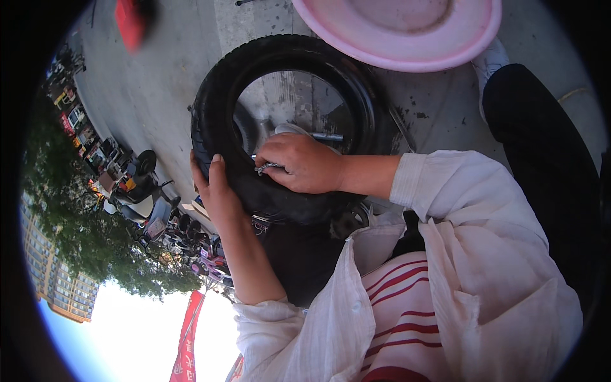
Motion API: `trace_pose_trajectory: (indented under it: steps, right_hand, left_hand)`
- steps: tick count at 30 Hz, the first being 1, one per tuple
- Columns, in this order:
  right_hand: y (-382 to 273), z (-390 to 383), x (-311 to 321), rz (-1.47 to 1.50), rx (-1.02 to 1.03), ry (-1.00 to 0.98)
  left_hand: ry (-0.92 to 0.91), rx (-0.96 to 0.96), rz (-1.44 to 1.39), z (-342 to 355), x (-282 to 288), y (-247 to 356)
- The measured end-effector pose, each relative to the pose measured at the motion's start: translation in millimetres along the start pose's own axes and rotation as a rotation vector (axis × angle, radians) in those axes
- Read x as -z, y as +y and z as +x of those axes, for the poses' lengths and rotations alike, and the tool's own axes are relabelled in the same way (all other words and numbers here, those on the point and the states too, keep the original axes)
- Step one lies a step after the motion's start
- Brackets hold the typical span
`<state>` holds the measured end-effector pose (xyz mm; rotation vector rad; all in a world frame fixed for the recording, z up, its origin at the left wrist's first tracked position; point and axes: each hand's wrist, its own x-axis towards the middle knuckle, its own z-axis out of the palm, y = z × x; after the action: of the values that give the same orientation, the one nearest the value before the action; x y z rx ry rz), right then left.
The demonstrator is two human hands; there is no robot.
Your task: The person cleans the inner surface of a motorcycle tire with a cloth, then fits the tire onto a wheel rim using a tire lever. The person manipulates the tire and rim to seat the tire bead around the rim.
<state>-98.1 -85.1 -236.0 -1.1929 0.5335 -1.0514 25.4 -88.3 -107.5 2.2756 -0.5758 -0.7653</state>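
A black tyre (219, 83) without a wheel rim stands tilted in front of me. My left hand (219, 188) grips its left side, thumb on the sidewall and fingers over the tread. Closed at the tyre's near inner edge, my right hand (305, 163) holds a small silvery twisted piece of metal (270, 167) against the rubber. Its exact kind I cannot make out, since the fingers cover most of it. Through the tyre's opening a metal tube (328, 136) shows just beyond my right hand.
A pink plastic basin (407, 60) is at the top right, near my shoe (490, 60). Something red (129, 25), blurred, is at the top left. Parked scooters (149, 204) line the left side. A thin bar (401, 127) lies right of the tyre on the concrete ground (172, 76).
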Motion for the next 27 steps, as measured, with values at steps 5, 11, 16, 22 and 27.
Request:
trace_pose_trajectory:
  steps: [5,11,16,22,27]
  right_hand:
    - [8,29,-11,-0.041,-0.010,0.045]
    - [23,59,-19,-0.075,-0.017,0.170]
    - [43,95,-18,-0.105,-0.159,0.350]
    - [42,94,-16,-0.070,-0.263,0.293]
    - [27,68,-12,0.007,-0.196,0.017]
  left_hand:
    - [0.020,0.016,-0.014,-2,1,0]
    - [0.017,0.007,-0.012,-6,0,0]
    - [0.046,-0.021,0.035,-9,0,-3]
    - [0.033,-0.037,0.034,-13,1,-7]
    - [0.020,0.048,-0.059,-9,3,-10]
